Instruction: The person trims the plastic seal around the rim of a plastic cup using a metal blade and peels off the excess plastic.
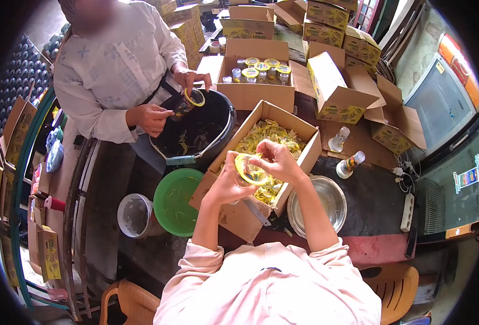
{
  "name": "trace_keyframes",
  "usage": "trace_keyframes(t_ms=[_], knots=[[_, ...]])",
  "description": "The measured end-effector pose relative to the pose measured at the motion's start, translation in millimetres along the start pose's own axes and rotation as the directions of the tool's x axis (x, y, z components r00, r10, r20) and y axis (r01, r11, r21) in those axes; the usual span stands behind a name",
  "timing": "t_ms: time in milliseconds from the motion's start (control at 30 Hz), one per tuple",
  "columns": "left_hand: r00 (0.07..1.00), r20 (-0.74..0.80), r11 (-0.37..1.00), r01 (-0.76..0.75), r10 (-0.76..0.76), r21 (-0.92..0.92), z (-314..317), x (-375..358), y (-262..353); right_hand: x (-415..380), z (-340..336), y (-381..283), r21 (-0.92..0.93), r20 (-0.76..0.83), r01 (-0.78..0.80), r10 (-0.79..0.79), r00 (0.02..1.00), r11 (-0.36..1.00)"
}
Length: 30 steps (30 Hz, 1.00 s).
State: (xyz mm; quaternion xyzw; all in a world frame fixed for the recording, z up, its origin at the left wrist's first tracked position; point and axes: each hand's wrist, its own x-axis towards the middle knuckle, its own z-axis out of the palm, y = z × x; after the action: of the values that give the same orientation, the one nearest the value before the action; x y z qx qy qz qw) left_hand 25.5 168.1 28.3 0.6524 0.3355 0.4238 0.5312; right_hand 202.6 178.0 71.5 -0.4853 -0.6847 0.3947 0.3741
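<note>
Both of my hands are round a clear cup with a yellow rim (252, 169), above an open cardboard box (314, 154) of small yellow packets (272, 135). My left hand (229, 181) wraps the cup's left side. At its right rim are the bent fingers of my right hand (280, 161). A metal ruler-like strip (256, 213) lies by the box's near edge. Right of the box is a steel bowl (337, 203); left of it, a green basin (177, 195). Two jars, one plain (339, 139) and one with colourful contents (350, 164), stand to the right.
Across the table a co-worker (123, 59) holds a similar yellow-rimmed cup (188, 103) over a black bucket (226, 127). A grey bucket (135, 215) stands left. Behind are a carton of lidded jars (261, 97), stacked cartons (326, 27) and a power strip (407, 212) at right.
</note>
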Motion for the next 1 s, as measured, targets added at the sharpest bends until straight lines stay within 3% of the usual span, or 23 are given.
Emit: trace_keyframes(t_ms=[100,200,333,567,600,767,1000], knots=[[0.996,0.045,0.958,-0.086,0.076,0.274,-9,4,13,-1,1,6,-0.015,-0.047,-0.028,0.027,0.999,0.999],[0.922,-0.228,0.835,-0.152,0.312,0.529,9,3,-3,-3,10,10,-0.039,-0.198,-0.040,0.032,0.980,0.998],[0.845,-0.439,0.862,-0.048,0.305,0.505,31,2,6,-13,22,-3,0.030,-0.222,-0.067,0.072,0.972,0.997],[0.894,-0.354,0.910,-0.123,0.275,0.396,14,5,19,-16,8,10,0.377,0.071,-0.123,0.104,0.992,0.918],[0.901,-0.333,0.911,-0.138,0.279,0.390,11,5,18,-16,10,7,0.386,0.027,-0.084,0.080,0.996,0.919],[0.940,-0.184,0.934,-0.234,0.289,0.270,-3,9,23,-21,5,-2,0.488,0.152,-0.130,0.062,0.986,0.863],[0.983,0.037,0.976,-0.182,0.179,0.119,-21,9,-1,-26,2,-6,0.543,0.270,-0.156,0.004,0.963,0.825]])
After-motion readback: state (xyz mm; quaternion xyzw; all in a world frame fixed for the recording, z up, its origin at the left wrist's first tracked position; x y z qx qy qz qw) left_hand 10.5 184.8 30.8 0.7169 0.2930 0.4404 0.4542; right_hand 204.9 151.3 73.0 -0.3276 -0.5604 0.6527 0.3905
